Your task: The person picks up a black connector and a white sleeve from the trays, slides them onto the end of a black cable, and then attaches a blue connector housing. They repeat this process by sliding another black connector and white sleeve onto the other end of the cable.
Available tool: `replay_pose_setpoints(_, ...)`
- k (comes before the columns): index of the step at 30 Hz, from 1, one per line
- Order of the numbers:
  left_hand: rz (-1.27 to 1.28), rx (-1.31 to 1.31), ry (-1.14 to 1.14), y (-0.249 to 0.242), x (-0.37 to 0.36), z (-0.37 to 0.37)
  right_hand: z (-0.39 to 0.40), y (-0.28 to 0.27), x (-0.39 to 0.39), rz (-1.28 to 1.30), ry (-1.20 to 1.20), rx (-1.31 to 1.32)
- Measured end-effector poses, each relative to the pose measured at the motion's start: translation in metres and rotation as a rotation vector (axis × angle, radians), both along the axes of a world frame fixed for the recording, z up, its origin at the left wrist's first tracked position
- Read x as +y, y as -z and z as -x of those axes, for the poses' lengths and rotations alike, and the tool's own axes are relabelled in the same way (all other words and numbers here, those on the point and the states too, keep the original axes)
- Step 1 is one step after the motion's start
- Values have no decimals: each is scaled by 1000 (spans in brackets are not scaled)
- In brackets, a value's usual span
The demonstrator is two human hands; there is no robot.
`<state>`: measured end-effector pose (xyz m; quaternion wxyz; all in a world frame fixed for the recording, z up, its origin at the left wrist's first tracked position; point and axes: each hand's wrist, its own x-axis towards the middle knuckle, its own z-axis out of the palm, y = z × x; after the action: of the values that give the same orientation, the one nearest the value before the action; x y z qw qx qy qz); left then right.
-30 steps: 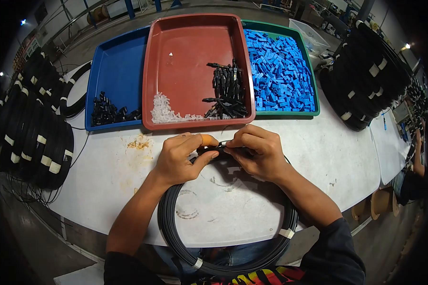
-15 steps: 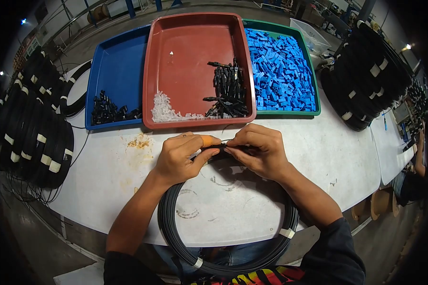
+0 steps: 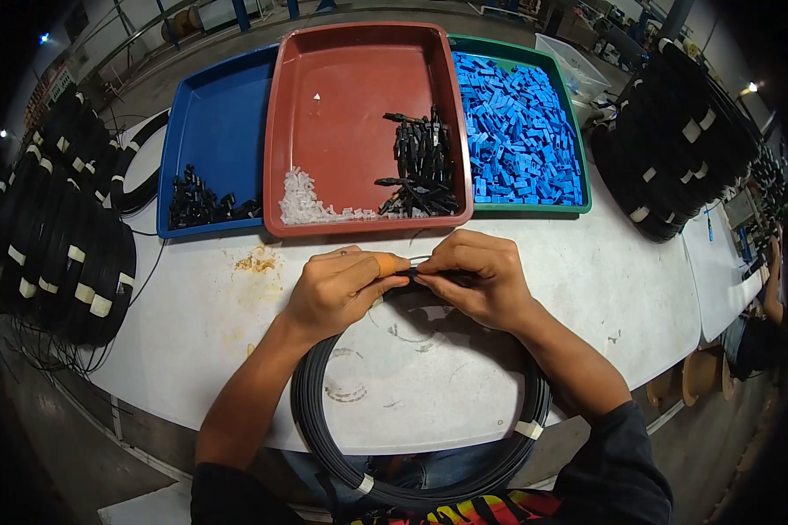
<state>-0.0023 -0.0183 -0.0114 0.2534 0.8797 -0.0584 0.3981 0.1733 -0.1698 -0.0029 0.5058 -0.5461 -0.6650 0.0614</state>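
Note:
A coil of black cable (image 3: 311, 411) with white tape bands stands in front of me, its lower part over my lap. At the coil's far side both hands meet, fingertips almost touching. My left hand (image 3: 337, 284), with an orange wrap on one finger, is closed in a pinch on the black cable. My right hand (image 3: 480, 276) pinches the cable just beside it, thumb and forefinger pressed together. A short stretch of thin dark cable shows between the fingertips; whether a small part sits there too is hidden by the fingers.
Beyond my hands stand a blue tray (image 3: 219, 96) with black pieces, a red tray (image 3: 350, 87) with clear pieces and black connectors, and a green tray (image 3: 578, 188) of blue clips. Stacked cable coils flank the white table (image 3: 622, 289), at left (image 3: 61, 254) and right (image 3: 674, 140).
My left fingertips have shifted very slightly to the right, and a bit more of the thin cable shows between the hands. The coil and trays have stayed put.

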Motion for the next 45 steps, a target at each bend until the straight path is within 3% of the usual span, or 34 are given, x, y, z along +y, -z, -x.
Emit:
replay_pose_setpoints(33,-73,11,45,-2,1,0,-1,1,0,35,-6,80)
replay_pose_setpoints(45,-226,-28,95,-3,1,1,3,-5,-8,291,-94,344)
